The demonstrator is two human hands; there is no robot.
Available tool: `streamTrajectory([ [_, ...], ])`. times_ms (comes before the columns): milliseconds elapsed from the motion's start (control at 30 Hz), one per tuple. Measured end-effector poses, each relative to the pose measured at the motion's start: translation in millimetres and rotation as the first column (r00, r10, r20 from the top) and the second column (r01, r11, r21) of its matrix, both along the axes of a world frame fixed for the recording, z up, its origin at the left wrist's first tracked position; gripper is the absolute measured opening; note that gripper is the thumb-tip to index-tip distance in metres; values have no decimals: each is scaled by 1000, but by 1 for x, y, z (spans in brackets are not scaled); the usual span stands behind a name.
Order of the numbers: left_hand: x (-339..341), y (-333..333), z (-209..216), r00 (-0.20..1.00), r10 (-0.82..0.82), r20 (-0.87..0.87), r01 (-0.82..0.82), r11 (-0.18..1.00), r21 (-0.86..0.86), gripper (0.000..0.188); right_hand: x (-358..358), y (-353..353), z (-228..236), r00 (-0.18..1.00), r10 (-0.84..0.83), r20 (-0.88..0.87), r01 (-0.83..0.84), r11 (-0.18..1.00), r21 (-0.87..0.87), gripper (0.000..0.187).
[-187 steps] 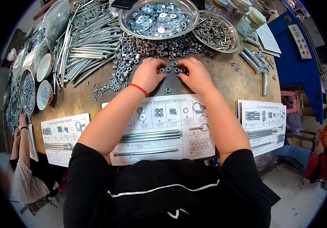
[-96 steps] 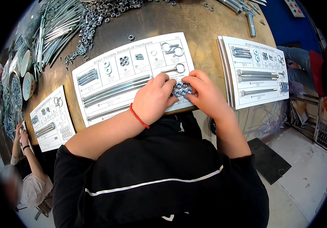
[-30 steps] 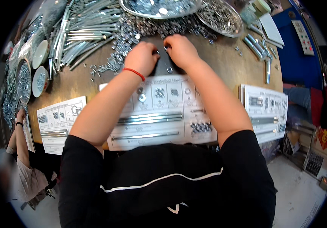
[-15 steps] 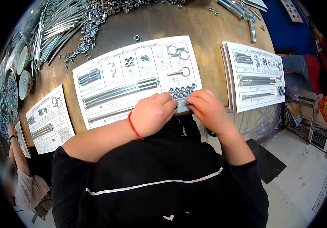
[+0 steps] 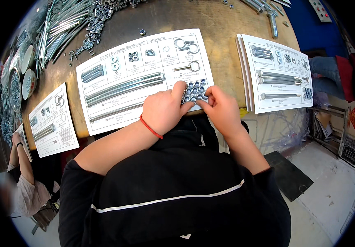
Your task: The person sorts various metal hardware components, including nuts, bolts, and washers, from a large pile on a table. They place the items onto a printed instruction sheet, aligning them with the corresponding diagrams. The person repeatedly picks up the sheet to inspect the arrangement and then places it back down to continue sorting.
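A tight cluster of silvery lock nuts with blue inserts (image 5: pixel 194 91) sits in rows at the lower right corner of a white printed sheet (image 5: pixel 144 48). My left hand (image 5: pixel 163 108), with a red cord at the wrist, lies along the cluster's left and near side. Its thumb and index finger are apart, touching the outer nuts. At the cluster's right, near corner is my right hand (image 5: pixel 222 109), its thumb tip against a nut and its index finger raised apart from the thumb; its other fingers curl under, partly hidden. The sheet bears bolt, washer, nut and ring pictures.
Similar sheets stand at left (image 5: pixel 53 120) and right (image 5: pixel 274 74). Long bolts (image 5: pixel 64 22) and loose nuts (image 5: pixel 97 22) heap at the back left, beside bowls of small hardware (image 5: pixel 29 82). One nut (image 5: pixel 142 32) lies beyond the sheet. A co-worker's arm (image 5: pixel 23 156) shows at far left.
My hands have drawn apart slightly, baring more of the nut cluster. My right thumb and index finger, together before, have separated. The whole view has shifted a little.
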State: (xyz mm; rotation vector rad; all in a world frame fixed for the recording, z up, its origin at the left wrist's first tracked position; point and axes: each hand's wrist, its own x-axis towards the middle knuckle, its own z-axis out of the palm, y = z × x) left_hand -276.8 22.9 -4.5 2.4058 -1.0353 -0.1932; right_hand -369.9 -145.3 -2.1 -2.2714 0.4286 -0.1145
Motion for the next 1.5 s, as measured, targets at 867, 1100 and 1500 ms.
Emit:
streamTrajectory([
  [867, 22, 12, 20, 988, -67, 142, 82, 991, -103, 52, 28, -32, 22, 951, 310, 13, -309, 942, 133, 48],
  [1100, 24, 13, 22, 992, -88, 86, 94, 994, -62, 57, 29, -35, 21, 946, 322, 26, -322, 936, 141, 50],
  [1500, 52, 209, -2, 654, 552, -518, -718, 668, -195, 65, 9, 10, 7, 990, -8, 141, 27, 991, -133, 59],
])
